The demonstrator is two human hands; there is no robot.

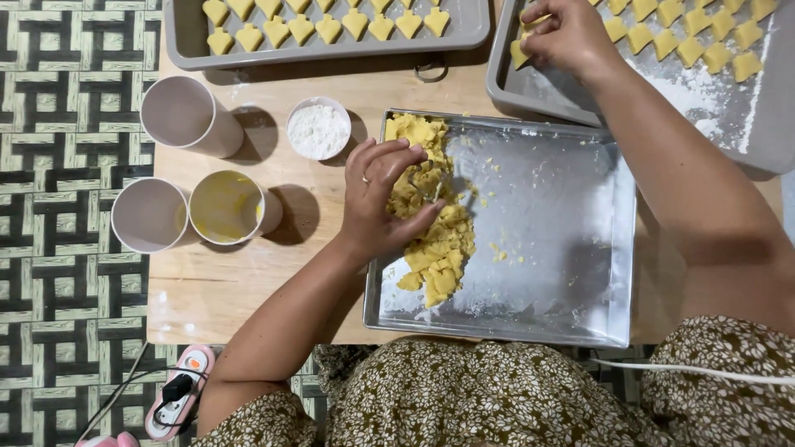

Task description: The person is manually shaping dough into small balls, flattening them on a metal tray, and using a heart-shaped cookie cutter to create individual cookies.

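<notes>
Left hand (383, 199) gripping dough (431, 215) in the steel pan (580, 323); right hand (563, 33) pinching a cut piece (519, 55) onto the tray (530, 95) beyond, half-filled; much dough left.

— What can't be made out?
— The left hand (385, 199) covers part of the dough (435, 240); whatever its fingers pinch is hidden; the right hand (563, 33) hides the piece it touches.
— And the edges?
— Both baking trays (331, 51) run off the top; the worktop (248, 290) is cut at the right.
</notes>
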